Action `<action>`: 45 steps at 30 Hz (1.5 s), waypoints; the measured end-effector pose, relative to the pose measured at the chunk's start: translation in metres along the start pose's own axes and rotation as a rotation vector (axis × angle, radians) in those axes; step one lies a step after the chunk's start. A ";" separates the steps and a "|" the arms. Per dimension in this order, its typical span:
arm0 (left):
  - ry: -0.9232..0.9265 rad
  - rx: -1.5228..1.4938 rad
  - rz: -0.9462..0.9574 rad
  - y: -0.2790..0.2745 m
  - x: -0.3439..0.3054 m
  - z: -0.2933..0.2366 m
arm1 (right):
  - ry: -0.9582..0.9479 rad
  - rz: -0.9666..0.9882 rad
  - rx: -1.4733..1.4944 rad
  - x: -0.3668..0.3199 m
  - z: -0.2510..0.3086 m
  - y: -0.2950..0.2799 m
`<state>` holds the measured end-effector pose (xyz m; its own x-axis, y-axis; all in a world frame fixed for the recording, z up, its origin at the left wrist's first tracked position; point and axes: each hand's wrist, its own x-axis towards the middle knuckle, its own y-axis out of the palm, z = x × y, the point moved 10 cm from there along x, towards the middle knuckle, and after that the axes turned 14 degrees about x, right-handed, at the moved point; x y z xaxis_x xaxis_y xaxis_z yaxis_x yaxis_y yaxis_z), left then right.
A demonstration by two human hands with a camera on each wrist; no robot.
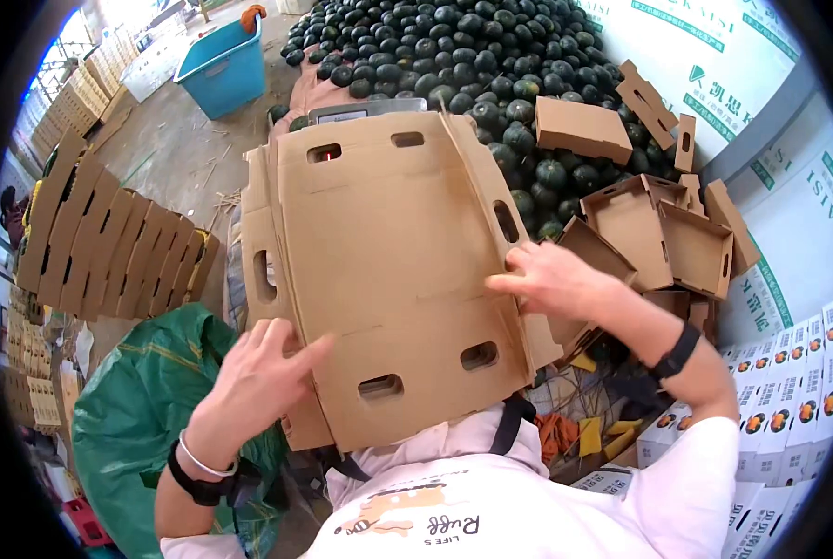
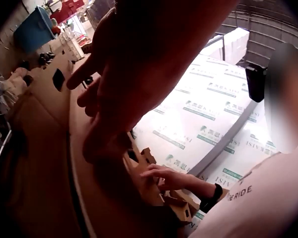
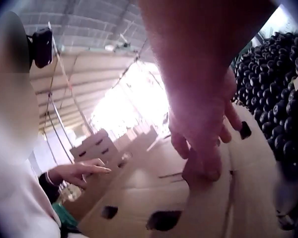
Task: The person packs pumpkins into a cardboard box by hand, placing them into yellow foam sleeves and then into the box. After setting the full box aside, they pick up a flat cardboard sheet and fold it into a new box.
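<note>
A flat, creased sheet of brown cardboard (image 1: 388, 247) with cut-out hand holes lies in front of the person, its long side flaps partly folded along the creases. The left hand (image 1: 263, 377) touches the left crease near the close end, thumb reaching over the middle panel and fingers over the side flap. Higher up on the other side, the right hand (image 1: 551, 279) rests across the right crease. Its thumb presses on the panel in the right wrist view, with the other fingers over the flap (image 3: 253, 163). Neither hand's fingers wrap round the sheet.
Dark green round squashes (image 1: 463, 56) are heaped behind the sheet. Folded cardboard trays (image 1: 630, 228) lie at right, above stacked white printed boxes (image 1: 779, 391). A row of stacked cartons (image 1: 109, 242), a green sack (image 1: 155, 401) and a blue tub (image 1: 221, 74) stand at left.
</note>
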<state>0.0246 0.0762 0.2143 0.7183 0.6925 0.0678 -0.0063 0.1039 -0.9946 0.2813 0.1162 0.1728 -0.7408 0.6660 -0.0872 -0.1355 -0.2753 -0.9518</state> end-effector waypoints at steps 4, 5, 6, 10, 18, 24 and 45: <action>-0.573 -0.392 -0.478 -0.011 -0.041 0.100 | 0.220 -0.616 0.512 -0.015 -0.056 -0.057; -0.972 -0.733 -0.645 -0.004 -0.071 0.131 | 0.411 -0.893 0.833 -0.034 -0.081 -0.071; -0.961 -0.688 -0.622 -0.010 -0.075 0.127 | 0.448 -0.983 1.121 -0.050 -0.079 -0.081; -0.424 -0.311 -0.136 -0.010 -0.071 0.023 | 0.061 -0.326 0.112 -0.053 0.046 -0.021; -0.837 -0.960 -0.514 0.038 -0.089 0.025 | 0.492 -0.895 1.311 -0.085 0.000 0.051; -0.401 0.023 -0.294 -0.026 -0.006 -0.022 | 0.208 -0.583 0.279 -0.028 0.051 -0.004; -0.815 -1.601 -0.489 0.054 -0.034 0.115 | -0.099 -0.329 0.901 -0.018 0.072 -0.024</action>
<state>-0.0798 0.1404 0.1675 -0.0184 0.9913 -0.1303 0.9990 0.0234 0.0368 0.2505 0.0605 0.2180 -0.6223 0.7546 0.2084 -0.7699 -0.5416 -0.3376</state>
